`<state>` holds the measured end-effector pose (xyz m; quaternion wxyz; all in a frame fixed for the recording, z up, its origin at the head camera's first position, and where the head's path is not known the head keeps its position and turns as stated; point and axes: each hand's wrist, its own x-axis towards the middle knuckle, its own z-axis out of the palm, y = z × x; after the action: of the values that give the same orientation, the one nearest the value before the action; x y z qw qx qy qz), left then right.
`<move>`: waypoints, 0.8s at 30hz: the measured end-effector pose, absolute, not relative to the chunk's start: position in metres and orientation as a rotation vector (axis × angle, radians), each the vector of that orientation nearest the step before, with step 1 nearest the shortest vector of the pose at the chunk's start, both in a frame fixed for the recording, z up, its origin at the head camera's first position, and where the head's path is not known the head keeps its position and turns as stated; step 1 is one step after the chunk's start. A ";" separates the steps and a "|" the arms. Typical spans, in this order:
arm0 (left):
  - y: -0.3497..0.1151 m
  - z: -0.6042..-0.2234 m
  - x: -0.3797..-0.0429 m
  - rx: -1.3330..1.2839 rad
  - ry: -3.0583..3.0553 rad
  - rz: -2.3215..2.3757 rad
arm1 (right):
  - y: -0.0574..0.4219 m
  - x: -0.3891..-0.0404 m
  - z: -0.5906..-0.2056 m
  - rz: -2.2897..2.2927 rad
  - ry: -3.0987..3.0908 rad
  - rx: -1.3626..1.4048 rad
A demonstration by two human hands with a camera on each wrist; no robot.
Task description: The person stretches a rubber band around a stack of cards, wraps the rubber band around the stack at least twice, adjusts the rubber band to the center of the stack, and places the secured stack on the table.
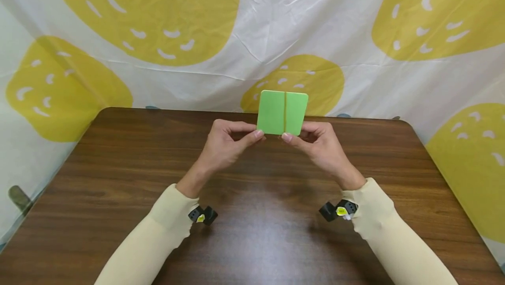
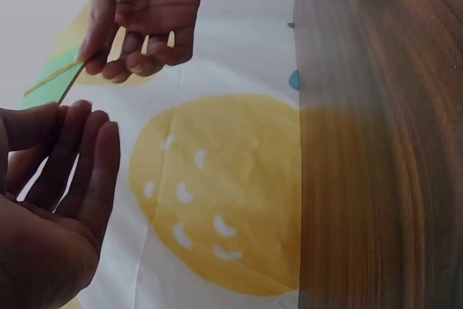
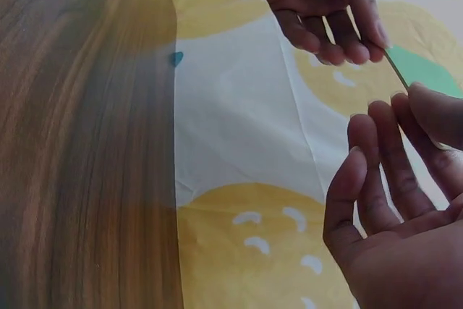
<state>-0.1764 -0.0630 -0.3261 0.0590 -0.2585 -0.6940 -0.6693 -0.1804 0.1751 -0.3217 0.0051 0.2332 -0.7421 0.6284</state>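
I'm logging both hands raised above the dark brown wood-grain table (image 1: 252,197), w/ a flat green square card with rounded corners (image 1: 282,112) held upright between them. A thin olive rubber band (image 1: 285,112) is running vertically round the card's middle. The card is hanging over the table's far edge, approx. centre, not touching the top.

Left hand (image 1: 225,143): I'm seeing thumb and fingers pinching the card's lower left corner; grip is on the card. Left wrist view is showing this hand's fingers (image 2: 79,157) fairly straight, the card (image 2: 45,77) edge-on just beyond them.

Right hand (image 1: 320,144): it's pinching the card's lower edge, right of the band; likewise grasping the card. Right wrist view is giving the card (image 3: 427,70) as a thin green sliver between the two hands.

Behind the table's far edge, a white cloth backdrop with large yellow blobs (image 1: 355,65) is hanging. Cream sleeves (image 1: 165,223) are covering both forearms above the table's near half.
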 end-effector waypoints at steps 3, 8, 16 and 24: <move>-0.061 -0.327 -0.175 -0.790 -2.064 -2.017 | 0.174 -0.179 -0.322 1.979 -2.327 0.754; -0.058 -0.328 -0.173 -0.786 -2.034 -2.010 | 0.171 -0.176 -0.322 1.959 -2.342 0.768; -0.054 -0.328 -0.171 -0.807 -2.012 -2.037 | 0.168 -0.176 -0.321 1.893 -2.299 0.704; -0.053 -0.326 -0.171 -0.825 -2.004 -2.023 | 0.169 -0.175 -0.319 1.962 -2.334 0.810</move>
<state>-0.1705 -0.0532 -0.3263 0.0883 -0.2772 -0.6734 -0.6797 -0.1753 0.1693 -0.3187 -0.0066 0.2567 -0.7398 0.6219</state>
